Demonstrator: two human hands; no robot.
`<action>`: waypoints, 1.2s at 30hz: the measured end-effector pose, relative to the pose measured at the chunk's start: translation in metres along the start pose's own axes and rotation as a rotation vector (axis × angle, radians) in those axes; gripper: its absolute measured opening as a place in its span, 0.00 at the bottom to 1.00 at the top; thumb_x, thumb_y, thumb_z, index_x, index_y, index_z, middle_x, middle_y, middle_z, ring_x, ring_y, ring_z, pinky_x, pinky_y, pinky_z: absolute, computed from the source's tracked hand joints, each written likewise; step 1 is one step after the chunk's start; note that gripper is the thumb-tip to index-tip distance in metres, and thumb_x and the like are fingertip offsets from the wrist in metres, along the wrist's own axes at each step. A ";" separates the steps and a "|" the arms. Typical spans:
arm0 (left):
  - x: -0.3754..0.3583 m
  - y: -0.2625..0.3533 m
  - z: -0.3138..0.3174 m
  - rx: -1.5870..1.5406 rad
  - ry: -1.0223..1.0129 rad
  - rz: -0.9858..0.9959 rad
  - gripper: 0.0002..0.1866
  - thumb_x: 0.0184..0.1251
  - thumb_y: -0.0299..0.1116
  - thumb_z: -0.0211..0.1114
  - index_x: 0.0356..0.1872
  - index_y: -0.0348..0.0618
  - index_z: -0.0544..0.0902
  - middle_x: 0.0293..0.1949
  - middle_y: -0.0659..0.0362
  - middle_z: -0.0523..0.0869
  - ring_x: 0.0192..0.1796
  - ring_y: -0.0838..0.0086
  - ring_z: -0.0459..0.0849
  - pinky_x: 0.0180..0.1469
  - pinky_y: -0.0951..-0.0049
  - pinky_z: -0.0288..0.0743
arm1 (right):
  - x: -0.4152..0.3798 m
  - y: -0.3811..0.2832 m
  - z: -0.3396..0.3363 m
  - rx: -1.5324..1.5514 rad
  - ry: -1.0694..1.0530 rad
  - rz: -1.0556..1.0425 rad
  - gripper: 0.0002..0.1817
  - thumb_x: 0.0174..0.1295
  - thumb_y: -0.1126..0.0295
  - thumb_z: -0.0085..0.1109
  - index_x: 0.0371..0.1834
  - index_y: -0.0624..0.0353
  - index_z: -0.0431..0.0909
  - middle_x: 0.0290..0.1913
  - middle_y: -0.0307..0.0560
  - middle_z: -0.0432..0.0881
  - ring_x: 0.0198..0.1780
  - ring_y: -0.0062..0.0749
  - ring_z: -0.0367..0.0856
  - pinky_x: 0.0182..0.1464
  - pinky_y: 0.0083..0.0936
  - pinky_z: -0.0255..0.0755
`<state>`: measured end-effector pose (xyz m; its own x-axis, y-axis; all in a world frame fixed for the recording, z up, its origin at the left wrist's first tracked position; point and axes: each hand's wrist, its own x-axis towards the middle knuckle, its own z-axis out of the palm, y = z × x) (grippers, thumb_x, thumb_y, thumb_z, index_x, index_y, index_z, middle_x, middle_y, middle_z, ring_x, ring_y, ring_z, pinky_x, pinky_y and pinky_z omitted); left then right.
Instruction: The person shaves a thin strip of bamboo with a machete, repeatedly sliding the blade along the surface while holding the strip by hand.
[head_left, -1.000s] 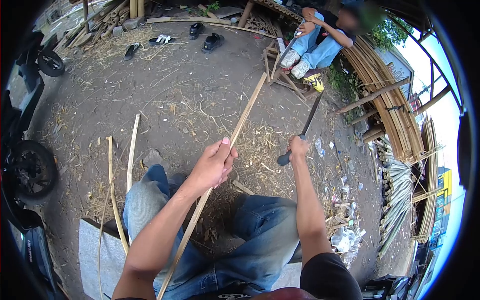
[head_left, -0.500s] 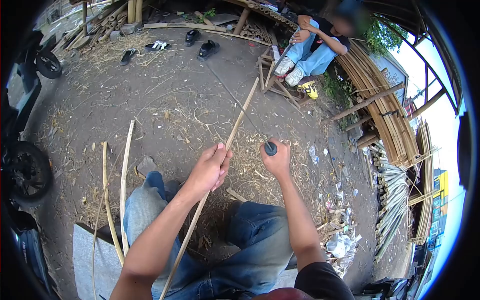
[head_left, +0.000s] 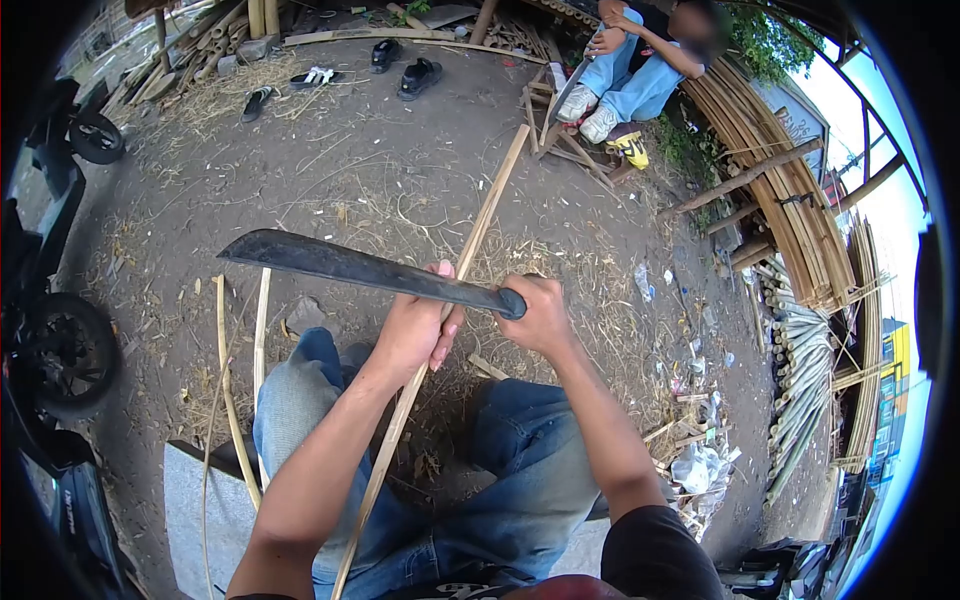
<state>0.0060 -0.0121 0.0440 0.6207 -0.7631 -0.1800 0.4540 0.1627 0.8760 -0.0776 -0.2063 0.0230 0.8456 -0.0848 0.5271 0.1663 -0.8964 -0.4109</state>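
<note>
A long pale bamboo strip (head_left: 487,210) runs from between my legs up and away to the right. My left hand (head_left: 412,328) is wrapped round it near its middle. In my right hand (head_left: 537,316) is the dark handle of a machete (head_left: 340,262). Its broad blackened blade points left, flat side toward me, and crosses over the bamboo strip and the top of my left hand. Two more bamboo strips, a curved one (head_left: 233,410) and a straight one (head_left: 262,340), lean by my left knee.
A seated person (head_left: 640,75) at the back right holds a blade upright. Bamboo stacks (head_left: 775,190) and a bundle of poles (head_left: 798,370) line the right. Motorbikes (head_left: 70,350) stand at left, shoes (head_left: 420,78) lie ahead. Shavings and plastic litter (head_left: 698,468) cover the ground.
The machete blade has swung from pointing away, seen edge-on, to lying leftward with its flat side showing, over the strip. My right hand has turned and moved slightly left.
</note>
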 end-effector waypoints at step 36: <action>0.003 -0.002 -0.002 -0.023 -0.099 0.038 0.13 0.85 0.45 0.45 0.46 0.48 0.70 0.17 0.64 0.70 0.12 0.81 0.64 0.13 0.80 0.59 | -0.003 0.007 -0.005 -0.050 -0.002 0.024 0.04 0.44 0.74 0.62 0.22 0.58 0.75 0.18 0.51 0.78 0.21 0.51 0.81 0.25 0.41 0.73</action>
<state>0.0081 -0.0137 0.0404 0.5719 -0.8141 -0.1010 0.4467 0.2058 0.8707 -0.0816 -0.2142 0.0224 0.8501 -0.1061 0.5159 0.1202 -0.9146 -0.3861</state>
